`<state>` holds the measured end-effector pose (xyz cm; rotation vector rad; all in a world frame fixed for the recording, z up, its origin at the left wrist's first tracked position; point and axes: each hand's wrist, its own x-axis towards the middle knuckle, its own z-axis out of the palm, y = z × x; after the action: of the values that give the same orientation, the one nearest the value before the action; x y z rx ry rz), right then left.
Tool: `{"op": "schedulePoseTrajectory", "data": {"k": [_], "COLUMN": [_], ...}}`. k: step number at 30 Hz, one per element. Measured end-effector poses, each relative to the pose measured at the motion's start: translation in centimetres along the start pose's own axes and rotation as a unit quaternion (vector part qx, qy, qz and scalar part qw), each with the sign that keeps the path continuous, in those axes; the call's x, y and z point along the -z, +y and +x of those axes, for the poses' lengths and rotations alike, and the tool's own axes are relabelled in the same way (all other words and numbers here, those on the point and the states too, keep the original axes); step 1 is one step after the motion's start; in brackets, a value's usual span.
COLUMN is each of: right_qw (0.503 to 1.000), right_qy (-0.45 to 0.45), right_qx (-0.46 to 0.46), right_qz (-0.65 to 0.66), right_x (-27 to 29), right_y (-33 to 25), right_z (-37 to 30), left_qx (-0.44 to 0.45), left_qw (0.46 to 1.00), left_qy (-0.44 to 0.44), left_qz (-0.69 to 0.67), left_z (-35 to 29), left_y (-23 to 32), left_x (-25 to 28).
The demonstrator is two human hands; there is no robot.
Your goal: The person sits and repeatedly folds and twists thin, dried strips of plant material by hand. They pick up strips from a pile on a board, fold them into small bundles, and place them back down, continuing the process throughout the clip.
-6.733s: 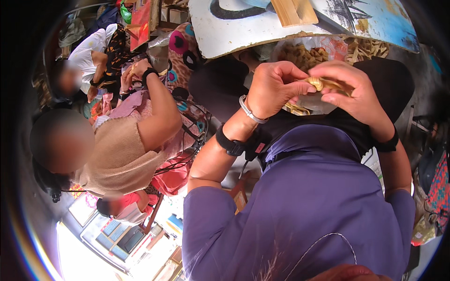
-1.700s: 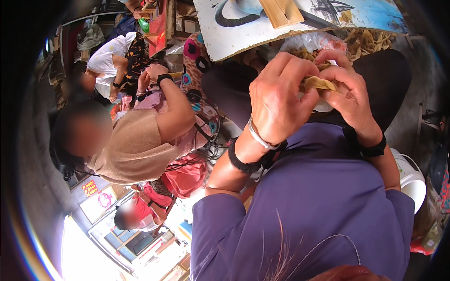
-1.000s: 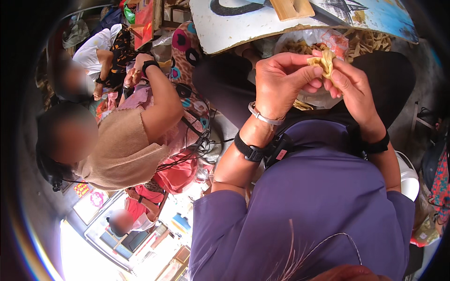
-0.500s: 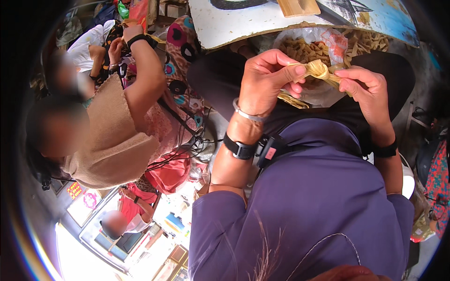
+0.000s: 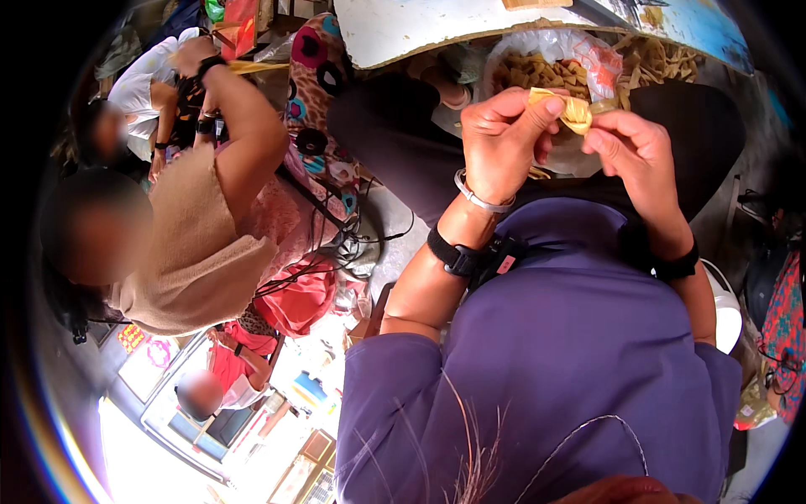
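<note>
Between my two hands is a folded, soft yellow strip (image 5: 576, 116) that looks like tofu skin. My left hand (image 5: 502, 144) pinches its left part between thumb and fingers, with one flat end standing up past the thumb. My right hand (image 5: 636, 151) grips the right end with thumb and forefinger. The strip is bent over on itself, and my fingers hide part of the fold. Just beyond my hands, a clear plastic bag (image 5: 550, 44) holds many small tan pieces (image 5: 537, 71) of similar material.
Loose tan strips (image 5: 659, 74) lie right of the bag. The white tabletop (image 5: 437, 32) crosses the far side, with a wooden piece (image 5: 537, 2) on it. A person in a brown top (image 5: 193, 252) works close on my left. A white bucket (image 5: 724, 311) stands near my right elbow.
The raised loop in the strip has become a flatter, tighter fold. My left hand has moved right, closer to my right hand. The neighbour's raised arm has shifted left.
</note>
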<state>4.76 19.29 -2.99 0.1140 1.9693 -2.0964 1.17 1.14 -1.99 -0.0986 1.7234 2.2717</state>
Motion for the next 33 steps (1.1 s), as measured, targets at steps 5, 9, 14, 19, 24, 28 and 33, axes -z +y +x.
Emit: {"op": "schedulePoseTrajectory", "data": {"k": [5,9,14,19,24,28,33], "right_qw": [0.995,0.999,0.999,0.999,0.981,0.971,0.967], "right_qy": [0.052,0.051,0.053,-0.047,-0.145,-0.163,-0.128], "right_qx": [0.055,0.020,0.009,0.012,0.073,0.092,0.049], "right_qz": [-0.065,0.000,0.011,0.021,0.111,0.148,0.215], "right_x": [-0.1,0.2,1.3,2.7,2.3,2.0,1.2], "right_y": [-0.4,0.5,1.0,-0.5,-0.6,0.1,0.7], "right_z": [-0.5,-0.9,-0.4,0.0,1.3,1.4,0.6], "left_qx": [0.018,0.048,0.106,0.136,0.145,0.184,0.177], "left_qw": [0.998,0.997,0.993,0.960,0.966,0.966,0.971], "left_qy": [0.033,0.017,-0.051,-0.198,-0.187,-0.180,-0.159], "left_qz": [-0.040,-0.053,-0.012,0.142,0.102,0.028,0.003], "left_z": [0.3,0.8,3.0,2.5,2.4,1.7,1.4], "left_y": [1.1,0.9,1.8,4.0,3.4,2.9,1.5], "left_x": [-0.1,0.4,3.7,1.7,0.3,-0.4,0.1]}}
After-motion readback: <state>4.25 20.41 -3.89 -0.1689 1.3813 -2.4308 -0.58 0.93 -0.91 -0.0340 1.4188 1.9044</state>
